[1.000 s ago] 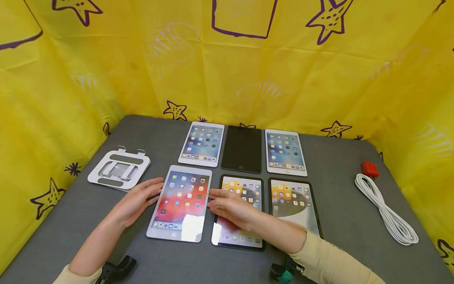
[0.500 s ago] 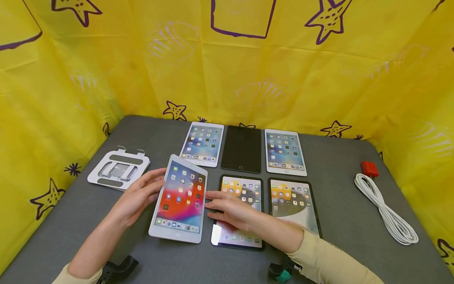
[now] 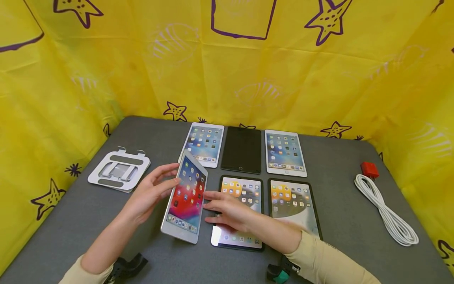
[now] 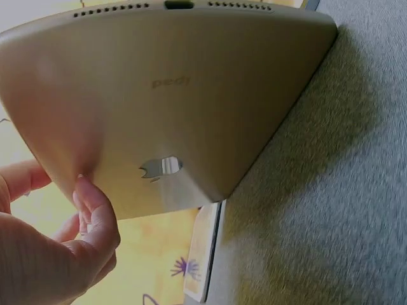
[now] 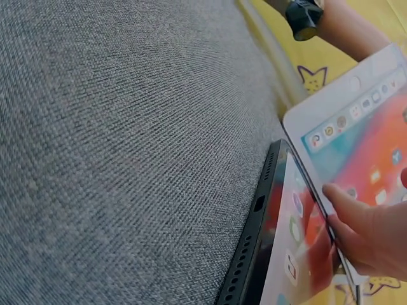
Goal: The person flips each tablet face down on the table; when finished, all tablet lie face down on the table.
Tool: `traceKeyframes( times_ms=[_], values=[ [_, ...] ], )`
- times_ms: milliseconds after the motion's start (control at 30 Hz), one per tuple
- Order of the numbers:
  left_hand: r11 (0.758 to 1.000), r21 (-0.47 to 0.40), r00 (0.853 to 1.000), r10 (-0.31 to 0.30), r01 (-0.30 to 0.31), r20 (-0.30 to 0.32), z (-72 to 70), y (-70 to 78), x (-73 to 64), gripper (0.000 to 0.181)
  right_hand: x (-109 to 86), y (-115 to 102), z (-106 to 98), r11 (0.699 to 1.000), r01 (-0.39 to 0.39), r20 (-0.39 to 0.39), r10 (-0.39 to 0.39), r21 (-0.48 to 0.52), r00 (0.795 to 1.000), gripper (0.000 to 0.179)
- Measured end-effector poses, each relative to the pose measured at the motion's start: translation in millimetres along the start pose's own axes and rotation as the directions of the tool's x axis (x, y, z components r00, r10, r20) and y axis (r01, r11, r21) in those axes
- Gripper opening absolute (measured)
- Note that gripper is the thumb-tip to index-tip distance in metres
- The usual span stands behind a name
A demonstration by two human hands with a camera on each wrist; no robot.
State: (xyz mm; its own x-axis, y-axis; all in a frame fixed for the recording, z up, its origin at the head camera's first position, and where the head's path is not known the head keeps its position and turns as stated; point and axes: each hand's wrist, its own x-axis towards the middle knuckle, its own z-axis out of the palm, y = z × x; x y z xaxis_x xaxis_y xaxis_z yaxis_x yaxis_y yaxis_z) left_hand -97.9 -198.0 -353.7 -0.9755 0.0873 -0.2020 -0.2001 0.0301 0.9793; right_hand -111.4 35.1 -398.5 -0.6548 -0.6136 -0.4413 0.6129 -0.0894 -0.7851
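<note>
A white-framed tablet with a red and blue home screen stands tilted on its right long edge, left side raised. My left hand pinches its raised left edge. The silver back with its apple logo shows in the left wrist view, the opposite edge down at the grey cloth. My right hand has its extended fingers right at the lower edge, over a dark-framed tablet lying flat. In the right wrist view, the right thumb lies along the tilted tablet's border.
Behind lie a white tablet, a black one and another white one. A second dark-framed tablet lies right. A folded white stand sits left; a coiled white cable and red plug lie right.
The white tablet, flat one second ago, has been raised on its left side and tilted toward the right. My left hand moved up and right with it; my right hand stayed by its right edge.
</note>
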Motion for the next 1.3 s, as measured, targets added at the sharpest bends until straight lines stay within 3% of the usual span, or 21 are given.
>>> traceKeyframes(
  times_ms=[267,400,500,567,633,733,833,900,967,1300],
  values=[
    [0.999,-0.044,1.0,-0.013,0.013,-0.007,18.5,-1.3,5.0,0.053,-0.5,0,-1,1.0,-0.006,0.005,0.006,-0.01,1.0,0.053],
    [0.998,-0.056,1.0,0.003,-0.004,-0.006,27.1,-2.3,6.8,0.051,-1.0,-7,-2,0.997,0.003,0.01,-0.003,-0.075,1.0,0.052],
    [0.999,-0.047,1.0,0.003,-0.004,-0.012,30.6,-2.5,7.0,0.051,-0.9,-18,-2,0.986,0.047,-0.004,-0.048,-0.161,0.999,0.049],
    [0.999,-0.032,1.0,-0.001,0.001,-0.02,31.9,-2.7,6.8,0.051,0.8,-29,0,0.971,0.116,-0.02,-0.123,-0.207,0.992,0.049],
    [1.0,-0.016,0.999,-0.004,0.004,-0.032,33.0,-3.4,6.7,0.05,4.2,-40,1,0.945,0.201,-0.046,-0.22,-0.257,0.974,0.047],
    [1.0,-0.002,0.999,0.0,0.0,-0.048,35.3,-4.9,6.9,0.05,10.8,-54,4,0.879,0.329,-0.075,-0.375,-0.344,0.924,0.048],
    [1.0,-0.005,0.998,0.006,-0.006,-0.055,38.1,-6.1,7.5,0.049,18.0,-63,6,0.802,0.381,-0.087,-0.468,-0.461,0.88,0.05],
    [1.0,-0.008,0.998,0.013,-0.013,-0.056,39.7,-6.7,8.0,0.049,22.7,-66,7,0.768,0.38,-0.085,-0.488,-0.515,0.869,0.053],
    [1.0,-0.009,0.998,0.019,-0.019,-0.057,40.9,-7.1,8.4,0.049,26.6,-67,7,0.752,0.364,-0.085,-0.485,-0.55,0.871,0.057],
    [0.999,0.009,0.998,0.05,-0.05,-0.046,43.2,-8.3,9.9,0.048,35.3,-70,4,0.771,0.344,-0.088,-0.456,-0.536,0.886,0.058]
  ],
)
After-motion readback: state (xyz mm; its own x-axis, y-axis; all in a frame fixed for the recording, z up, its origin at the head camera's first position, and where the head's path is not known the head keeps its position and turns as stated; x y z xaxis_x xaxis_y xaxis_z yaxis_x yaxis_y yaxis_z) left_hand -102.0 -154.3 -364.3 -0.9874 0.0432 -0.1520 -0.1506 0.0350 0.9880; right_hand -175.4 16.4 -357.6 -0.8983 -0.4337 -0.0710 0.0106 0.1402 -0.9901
